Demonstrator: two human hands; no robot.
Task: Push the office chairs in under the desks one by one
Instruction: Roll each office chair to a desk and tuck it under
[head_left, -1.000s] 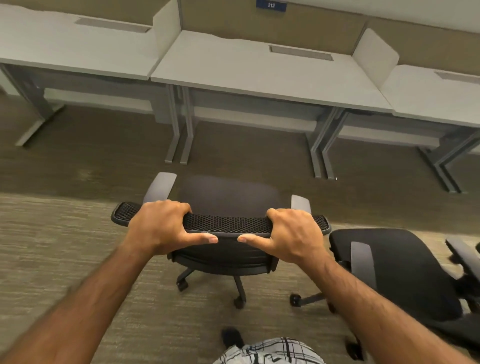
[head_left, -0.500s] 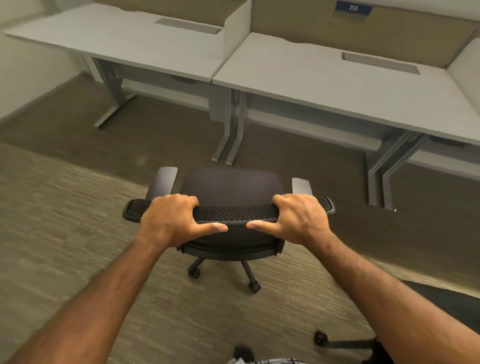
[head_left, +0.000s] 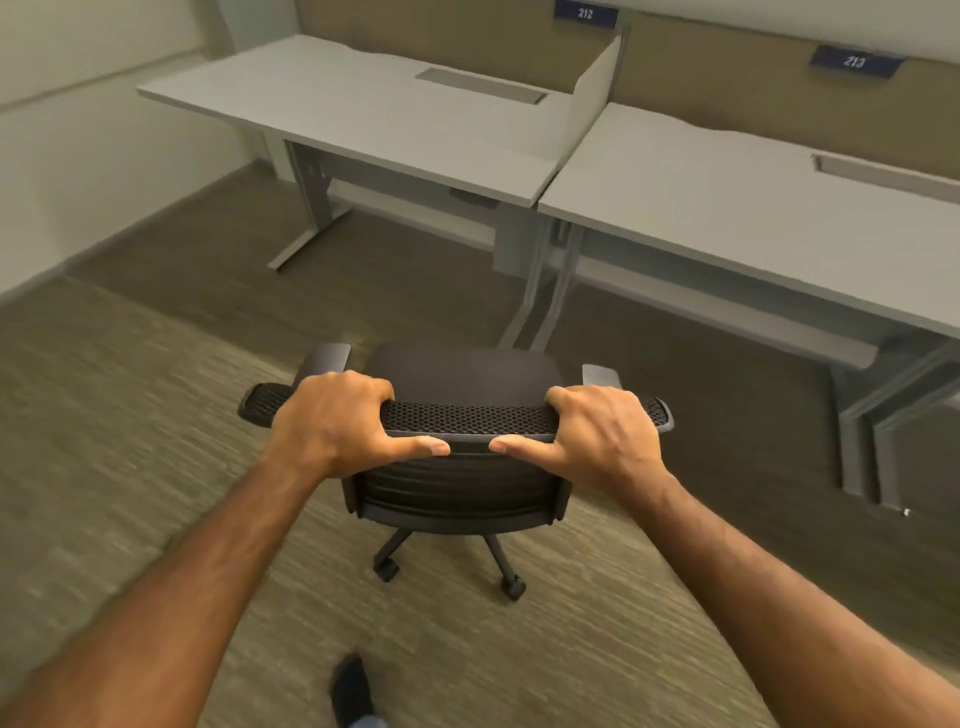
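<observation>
My left hand (head_left: 332, 421) and right hand (head_left: 602, 434) each grip the office chair (head_left: 462, 376) by the mesh top edge of its backrest (head_left: 467, 415), with my fingers curled over the front and my thumbs laid along the rear. The office chair stands on the carpet (head_left: 130, 415), apart from the left counter (head_left: 363, 114) and the right counter (head_left: 727, 197).

Status: this chair is not yet under a counter.

Remaining, in my judgement:
- Align the chair with one opening.
- Roll it in between the legs.
- Repeat for any other chairs.
</observation>
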